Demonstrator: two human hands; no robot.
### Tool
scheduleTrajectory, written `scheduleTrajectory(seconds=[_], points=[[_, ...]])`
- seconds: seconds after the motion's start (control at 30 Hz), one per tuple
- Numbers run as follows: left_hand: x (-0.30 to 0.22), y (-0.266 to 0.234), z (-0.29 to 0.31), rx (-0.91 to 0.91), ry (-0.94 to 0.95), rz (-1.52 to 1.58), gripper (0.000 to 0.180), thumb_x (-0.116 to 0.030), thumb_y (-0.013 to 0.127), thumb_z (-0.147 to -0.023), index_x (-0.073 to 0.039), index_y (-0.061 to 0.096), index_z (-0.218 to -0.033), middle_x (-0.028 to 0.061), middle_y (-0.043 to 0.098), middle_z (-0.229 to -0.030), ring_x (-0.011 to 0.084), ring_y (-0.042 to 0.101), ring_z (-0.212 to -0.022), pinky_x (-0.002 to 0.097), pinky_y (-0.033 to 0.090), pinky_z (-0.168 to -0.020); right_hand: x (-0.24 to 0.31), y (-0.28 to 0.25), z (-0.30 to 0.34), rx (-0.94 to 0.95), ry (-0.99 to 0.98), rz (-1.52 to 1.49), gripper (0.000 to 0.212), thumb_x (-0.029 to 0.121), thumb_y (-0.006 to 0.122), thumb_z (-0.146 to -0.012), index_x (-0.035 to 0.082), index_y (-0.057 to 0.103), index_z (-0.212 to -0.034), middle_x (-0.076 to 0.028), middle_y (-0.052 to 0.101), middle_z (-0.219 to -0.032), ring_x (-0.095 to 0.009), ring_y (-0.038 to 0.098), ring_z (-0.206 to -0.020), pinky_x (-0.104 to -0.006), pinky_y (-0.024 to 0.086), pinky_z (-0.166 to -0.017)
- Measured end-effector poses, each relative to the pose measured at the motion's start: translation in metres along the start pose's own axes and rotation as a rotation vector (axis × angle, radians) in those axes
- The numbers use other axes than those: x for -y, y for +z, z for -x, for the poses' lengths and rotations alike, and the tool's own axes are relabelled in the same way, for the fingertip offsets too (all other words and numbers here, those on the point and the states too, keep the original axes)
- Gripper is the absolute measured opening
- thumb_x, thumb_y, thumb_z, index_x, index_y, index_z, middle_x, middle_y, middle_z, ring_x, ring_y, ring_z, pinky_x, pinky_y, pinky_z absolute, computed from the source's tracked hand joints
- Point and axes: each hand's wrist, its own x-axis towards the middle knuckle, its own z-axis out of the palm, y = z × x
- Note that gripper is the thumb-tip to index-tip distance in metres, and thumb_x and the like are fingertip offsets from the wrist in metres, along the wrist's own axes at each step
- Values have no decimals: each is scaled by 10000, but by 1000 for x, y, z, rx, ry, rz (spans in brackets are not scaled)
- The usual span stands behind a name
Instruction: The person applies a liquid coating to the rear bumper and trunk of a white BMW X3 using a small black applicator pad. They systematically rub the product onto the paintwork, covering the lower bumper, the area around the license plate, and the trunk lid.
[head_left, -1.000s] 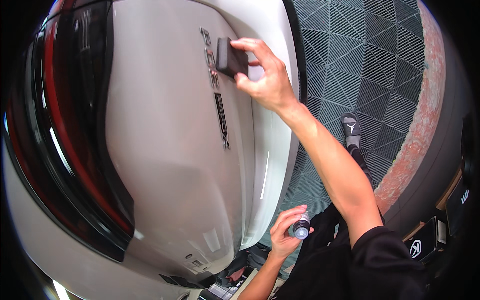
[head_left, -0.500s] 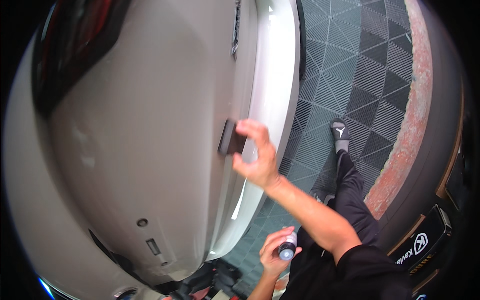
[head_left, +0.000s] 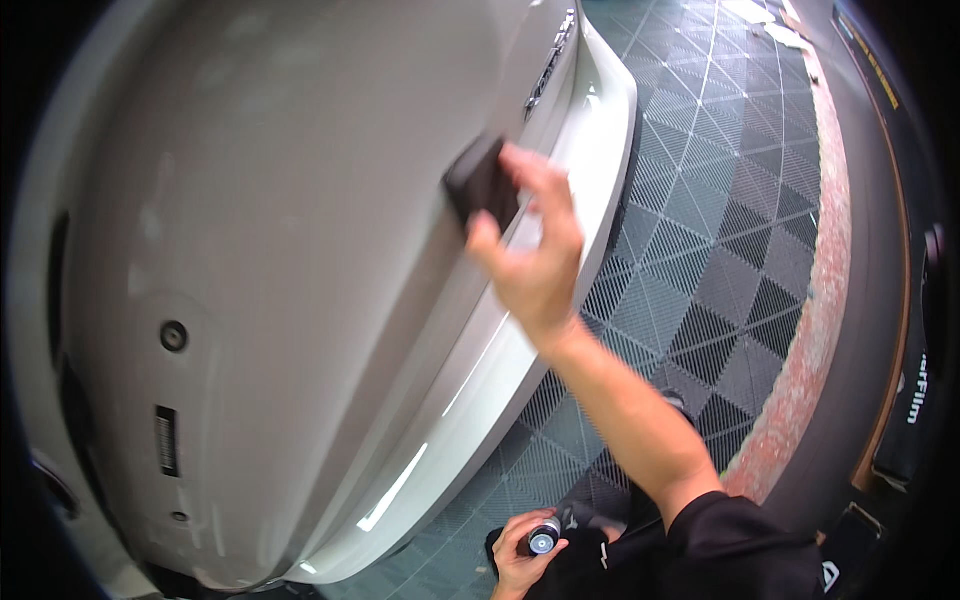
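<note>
My right hand [head_left: 540, 230] is stretched out over the pale rear panel of a car [head_left: 300, 230]. A dark rectangular block, like an applicator sponge [head_left: 482, 180], is gripped between its thumb and fingers. The block's far side is at the panel surface; motion blurs it, so I cannot tell how firmly it touches. Low in the view, close to my body, my left hand [head_left: 518, 560] is wrapped round a small bottle [head_left: 544, 538] with a dark cap and light round top. Most of the bottle's body is hidden by fingers and the viewing angle.
Below the panel runs the car's glossy white bumper [head_left: 600, 130]. A chrome emblem [head_left: 550, 65] sits farther up, and a round badge [head_left: 173, 336] lies to the left. Grey patterned floor tiles [head_left: 690, 210] border a reddish rough strip [head_left: 830, 230]. Dark boxes [head_left: 905, 440] stand at right.
My right hand has moved up along the panel with the block, toward the emblem. My left hand still holds the bottle, now lower in view. The view itself has shifted and turned.
</note>
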Motion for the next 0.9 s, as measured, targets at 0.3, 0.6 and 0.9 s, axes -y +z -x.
scheduleTrajectory(seconds=[0.3,0.6,0.9], points=[[151,3,-23,96,247,39,554,-13,867,-718,-2,594,-1200,211,665,-1139,343,675,-1036,421,573,-862,-43,3,-45,-93,-160,-157,514,232,784,-771,-44,681,-1192,-154,657,-1062,-261,687,-945,-332,559,-838],[201,-34,33,141,93,55,490,-57,863,-721,-26,652,-1161,132,681,-1139,254,661,-1050,348,545,-870,57,48,166,47,-458,-281,549,105,894,-588,4,636,-1062,-124,623,-920,-290,565,-872,-379,503,-777],[217,-35,49,35,68,60,488,5,840,-731,-19,646,-1178,90,669,-1099,195,652,-1010,300,532,-876,112,60,275,178,-608,-354,551,106,825,-586,104,613,-1095,-74,494,-979,-229,513,-902,-403,359,-798]])
